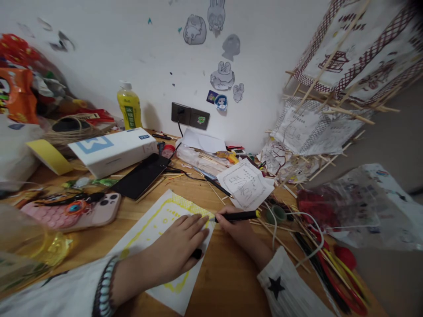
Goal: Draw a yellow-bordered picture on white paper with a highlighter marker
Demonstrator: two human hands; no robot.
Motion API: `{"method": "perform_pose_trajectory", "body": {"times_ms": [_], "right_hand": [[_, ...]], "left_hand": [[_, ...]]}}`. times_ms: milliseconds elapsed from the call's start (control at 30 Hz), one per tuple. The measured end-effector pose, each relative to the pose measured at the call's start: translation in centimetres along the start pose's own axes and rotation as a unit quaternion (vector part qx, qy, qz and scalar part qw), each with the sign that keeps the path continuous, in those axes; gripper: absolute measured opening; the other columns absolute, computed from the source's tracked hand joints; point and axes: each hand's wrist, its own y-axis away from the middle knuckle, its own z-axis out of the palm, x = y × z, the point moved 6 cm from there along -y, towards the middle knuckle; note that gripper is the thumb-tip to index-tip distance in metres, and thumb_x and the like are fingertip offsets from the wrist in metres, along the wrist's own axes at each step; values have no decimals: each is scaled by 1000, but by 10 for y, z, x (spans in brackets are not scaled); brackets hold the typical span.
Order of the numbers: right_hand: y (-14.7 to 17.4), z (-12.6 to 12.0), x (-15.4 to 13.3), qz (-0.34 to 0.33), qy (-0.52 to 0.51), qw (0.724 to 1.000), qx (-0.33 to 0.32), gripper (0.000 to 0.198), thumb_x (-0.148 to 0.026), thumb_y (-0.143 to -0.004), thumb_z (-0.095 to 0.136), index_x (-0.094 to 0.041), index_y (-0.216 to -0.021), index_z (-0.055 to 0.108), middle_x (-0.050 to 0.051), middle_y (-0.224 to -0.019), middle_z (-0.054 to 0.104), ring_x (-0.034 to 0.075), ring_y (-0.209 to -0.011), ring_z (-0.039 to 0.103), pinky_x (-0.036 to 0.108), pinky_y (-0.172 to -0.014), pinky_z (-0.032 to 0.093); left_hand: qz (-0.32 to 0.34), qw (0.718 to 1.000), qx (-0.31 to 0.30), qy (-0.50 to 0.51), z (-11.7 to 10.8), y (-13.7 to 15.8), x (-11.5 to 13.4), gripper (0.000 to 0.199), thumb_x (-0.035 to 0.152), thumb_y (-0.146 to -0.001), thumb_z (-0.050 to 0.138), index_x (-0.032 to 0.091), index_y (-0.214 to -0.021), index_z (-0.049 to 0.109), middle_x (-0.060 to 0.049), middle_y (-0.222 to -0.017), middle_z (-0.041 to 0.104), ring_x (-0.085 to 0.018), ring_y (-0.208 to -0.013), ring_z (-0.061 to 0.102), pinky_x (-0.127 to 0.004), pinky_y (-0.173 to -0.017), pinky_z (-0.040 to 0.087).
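My right hand [233, 224] is closed round a black marker [238, 216] with a yellow end, its tip at the upper right edge of a white sheet [175, 301]. Yellow border lines and small yellow marks cover this sheet. My left hand [180, 242] lies across the paper, fingers stretched flat and fingertips close to the marker tip. Between its thumb and palm a short black piece [197, 254], which looks like a marker cap, sticks out; the rest of it is hidden. Just beyond the right hand rests a small sheet with a line drawing [246, 185].
Left of the paper lie a black phone [142, 176], a pink phone [105, 209], a white box [112, 152] and yellow tape [49, 156]. A drink bottle [128, 105] stands by the wall. Thin sticks, cables and a paper-and-stick frame [310, 125] crowd the right.
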Motion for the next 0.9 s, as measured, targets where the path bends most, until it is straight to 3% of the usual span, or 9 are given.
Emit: {"method": "perform_pose_trajectory", "body": {"times_ms": [167, 500, 900], "right_hand": [[0, 2, 6, 30, -16, 999, 3, 25, -29, -79, 53, -22, -55, 49, -4, -49, 47, 14, -52, 47, 26, -51, 38], [4, 4, 20, 109, -88, 990, -15, 24, -35, -76, 52, -21, -57, 51, -5, -46, 45, 10, -42, 41, 23, -42, 31], [7, 4, -2, 35, -18, 999, 1, 19, -31, -79, 54, -22, -63, 57, -3, -54, 51, 15, -55, 49, 26, -56, 41]], "left_hand": [[0, 1000, 14, 7, -5, 1, 1, 47, 16, -78, 59, 14, -124, 54, -18, -142, 47, -36, -128, 44, -55, -104, 37], [-7, 999, -26, -20, -1, 0, 3, 50, 15, -76, 60, 11, -126, 53, -21, -145, 43, -37, -131, 41, -52, -107, 37], [-4, 1000, -19, -20, 1, 1, 2, 49, 19, -75, 63, 7, -122, 55, -26, -144, 41, -39, -132, 40, -53, -107, 36]]}}
